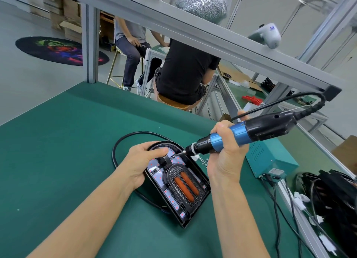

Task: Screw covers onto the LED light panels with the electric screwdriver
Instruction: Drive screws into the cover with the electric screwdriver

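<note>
Two seated people (185, 72) beyond the green bench (58, 161); a teal box (270, 161) beside tangled cables (332, 195).

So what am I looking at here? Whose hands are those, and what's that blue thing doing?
The camera sits on a person's head, so you see their own two hands from above. The right hand grips an electric screwdriver, blue and black, with a cord on its back end. Its tip points down into the top of a black light panel lying on the green table. The left hand holds the panel steady. A black cable loops around the panel, and a teal box stands to the right. Other people sit on stools behind.
</note>
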`<state>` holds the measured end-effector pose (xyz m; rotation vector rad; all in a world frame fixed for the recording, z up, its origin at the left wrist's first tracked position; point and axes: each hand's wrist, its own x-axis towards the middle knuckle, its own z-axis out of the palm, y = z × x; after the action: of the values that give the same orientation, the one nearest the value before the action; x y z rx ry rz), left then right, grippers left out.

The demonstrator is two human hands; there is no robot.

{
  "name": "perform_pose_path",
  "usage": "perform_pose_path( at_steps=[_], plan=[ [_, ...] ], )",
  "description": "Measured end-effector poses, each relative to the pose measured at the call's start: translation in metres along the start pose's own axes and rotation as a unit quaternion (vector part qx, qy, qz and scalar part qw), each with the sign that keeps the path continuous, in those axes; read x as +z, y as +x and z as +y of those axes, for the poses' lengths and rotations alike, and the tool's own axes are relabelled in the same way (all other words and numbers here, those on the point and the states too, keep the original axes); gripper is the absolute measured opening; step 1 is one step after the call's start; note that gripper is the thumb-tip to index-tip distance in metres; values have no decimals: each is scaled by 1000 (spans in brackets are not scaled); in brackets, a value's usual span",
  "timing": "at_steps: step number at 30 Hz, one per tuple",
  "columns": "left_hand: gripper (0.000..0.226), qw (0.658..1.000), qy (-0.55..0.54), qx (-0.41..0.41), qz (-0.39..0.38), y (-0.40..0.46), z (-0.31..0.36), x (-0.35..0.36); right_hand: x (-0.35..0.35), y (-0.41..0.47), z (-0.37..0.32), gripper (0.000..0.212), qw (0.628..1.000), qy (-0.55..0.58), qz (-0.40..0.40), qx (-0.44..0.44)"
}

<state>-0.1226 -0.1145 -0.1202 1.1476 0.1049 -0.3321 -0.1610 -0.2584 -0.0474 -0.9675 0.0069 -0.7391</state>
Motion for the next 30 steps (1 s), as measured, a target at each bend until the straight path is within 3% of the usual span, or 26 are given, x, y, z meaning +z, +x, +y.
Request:
perform_pose_path(
  at_steps=[9, 15, 19, 23, 27, 30],
  plan=[
    [17, 997, 11, 62, 34, 0, -7, 8, 1, -7, 2, 45, 987, -76, -127, -69],
    [15, 997, -16, 57, 47, -2, -10, 6, -21, 8, -7, 40, 975, -85, -204, 19],
    [15, 997, -10, 66, 49, -2, -10, 7, -28, 14, -12, 48, 983, -50, -174, 45],
    [14, 994, 18, 85, 66, -2, -11, 11, -25, 3, 0, 49, 995, -11, -103, 2],
    [13, 994, 23, 85, 62, -2, -11, 9, -18, -3, 4, 47, 990, -42, -129, -38],
    [14, 994, 30, 90, 51, -3, -11, 7, -12, 1, 1, 30, 987, -86, -133, -40]
  ],
)
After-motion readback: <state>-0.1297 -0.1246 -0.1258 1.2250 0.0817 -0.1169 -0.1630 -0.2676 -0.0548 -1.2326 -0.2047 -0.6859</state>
